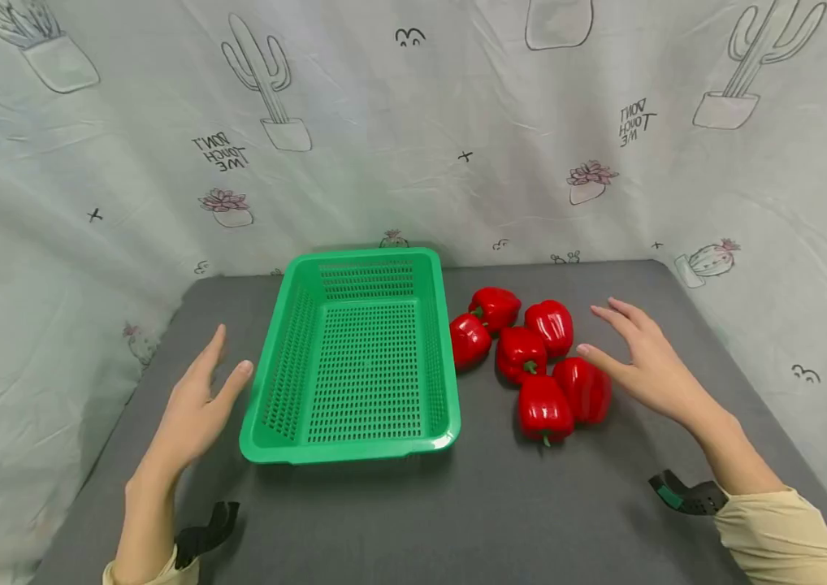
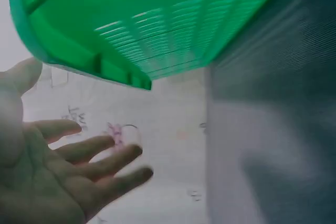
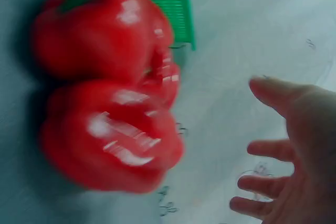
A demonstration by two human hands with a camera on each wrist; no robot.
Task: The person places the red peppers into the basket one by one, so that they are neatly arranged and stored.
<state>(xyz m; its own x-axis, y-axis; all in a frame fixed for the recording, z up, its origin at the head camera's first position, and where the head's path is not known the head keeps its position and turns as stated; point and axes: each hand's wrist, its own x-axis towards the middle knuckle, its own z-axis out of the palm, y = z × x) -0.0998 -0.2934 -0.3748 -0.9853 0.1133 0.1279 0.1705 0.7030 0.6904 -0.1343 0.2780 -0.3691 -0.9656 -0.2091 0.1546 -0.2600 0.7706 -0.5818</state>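
A green plastic basket with slotted walls stands on the grey table, and no thing lies in it. Several glossy red bell peppers with green stems cluster to its right. My left hand is beside the basket's left wall, fingers spread, holding nothing; the left wrist view shows its palm below the basket rim. My right hand hovers just right of the peppers with fingers extended. In the right wrist view a gap separates that hand from the nearest pepper.
The grey table stretches out in front of the basket. Behind it hangs a pale cloth printed with cacti. Black straps, one a wrist strap on the right, sit near both sleeves.
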